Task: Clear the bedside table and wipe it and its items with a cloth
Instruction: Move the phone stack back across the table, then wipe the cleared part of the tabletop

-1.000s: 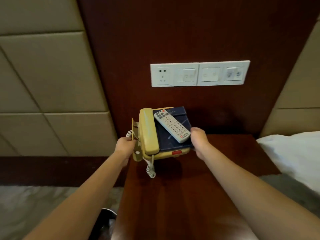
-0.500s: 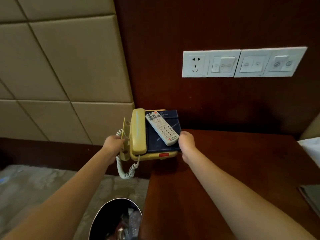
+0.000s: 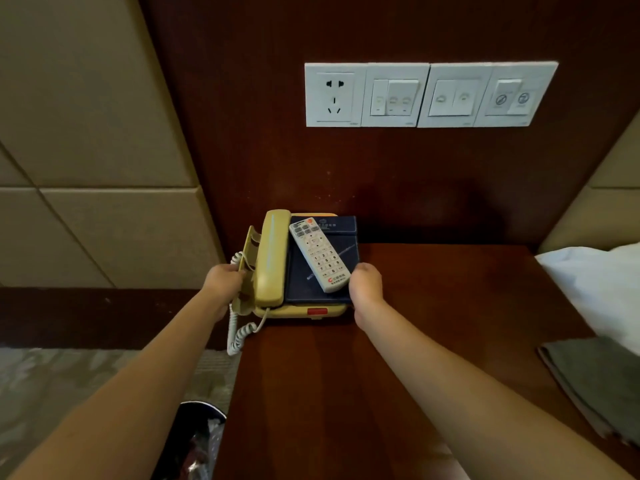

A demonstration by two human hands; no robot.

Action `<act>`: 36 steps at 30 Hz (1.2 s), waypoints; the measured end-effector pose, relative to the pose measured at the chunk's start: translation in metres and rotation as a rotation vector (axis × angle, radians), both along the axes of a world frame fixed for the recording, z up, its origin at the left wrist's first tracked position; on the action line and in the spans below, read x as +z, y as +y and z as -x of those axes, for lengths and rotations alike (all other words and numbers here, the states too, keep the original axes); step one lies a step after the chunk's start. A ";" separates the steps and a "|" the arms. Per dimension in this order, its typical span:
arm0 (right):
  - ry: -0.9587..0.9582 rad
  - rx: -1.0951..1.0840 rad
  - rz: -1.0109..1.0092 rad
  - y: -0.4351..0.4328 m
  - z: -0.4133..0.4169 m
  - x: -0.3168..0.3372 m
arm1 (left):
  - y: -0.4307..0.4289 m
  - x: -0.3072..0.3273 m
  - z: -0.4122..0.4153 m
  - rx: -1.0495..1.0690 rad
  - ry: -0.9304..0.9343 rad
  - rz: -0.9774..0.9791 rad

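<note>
Left hand (image 3: 223,280) and right hand (image 3: 365,284) — mine — clamp opposite sides of the yellow telephone (image 3: 272,258), remote (image 3: 320,254) and blue folder (image 3: 311,289) stacked on top.

Desk: dark red-brown wooden top (image 3: 433,306), its back edge against the wooden wall panel (image 3: 242,150).
Back left corner: yellow telephone (image 3: 272,261); whether it rests or is lifted is unclear.
Right edge: grey cloth (image 3: 595,382), lying flat.

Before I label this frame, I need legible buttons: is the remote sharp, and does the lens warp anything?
Head view: digits on the remote read, its logo print blurs. Head view: wide lens skews the switch panel, stretches the forearms; dim warm light, shadow behind the telephone.
</note>
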State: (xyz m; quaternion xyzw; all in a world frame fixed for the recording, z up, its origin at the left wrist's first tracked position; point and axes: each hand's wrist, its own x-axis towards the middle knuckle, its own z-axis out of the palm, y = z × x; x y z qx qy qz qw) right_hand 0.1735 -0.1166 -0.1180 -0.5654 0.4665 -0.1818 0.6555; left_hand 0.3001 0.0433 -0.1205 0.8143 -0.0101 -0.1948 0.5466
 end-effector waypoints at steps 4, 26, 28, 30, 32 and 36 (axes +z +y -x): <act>0.042 -0.006 0.023 0.003 -0.004 0.001 | 0.001 -0.006 -0.004 0.009 -0.023 -0.046; 0.346 0.361 0.635 -0.027 0.096 0.061 | -0.050 0.067 0.104 -0.084 -0.423 -0.495; 0.506 0.450 0.851 -0.041 0.134 0.064 | -0.071 0.073 0.138 -0.191 -0.532 -0.514; 0.727 0.518 1.068 -0.059 0.175 0.061 | -0.096 0.073 0.167 -0.335 -0.597 -0.515; 0.911 0.535 1.153 -0.080 0.217 0.058 | -0.122 0.068 0.198 -0.501 -0.617 -0.532; 1.068 0.480 1.015 -0.123 0.283 0.046 | -0.166 0.055 0.262 -0.762 -0.659 -0.563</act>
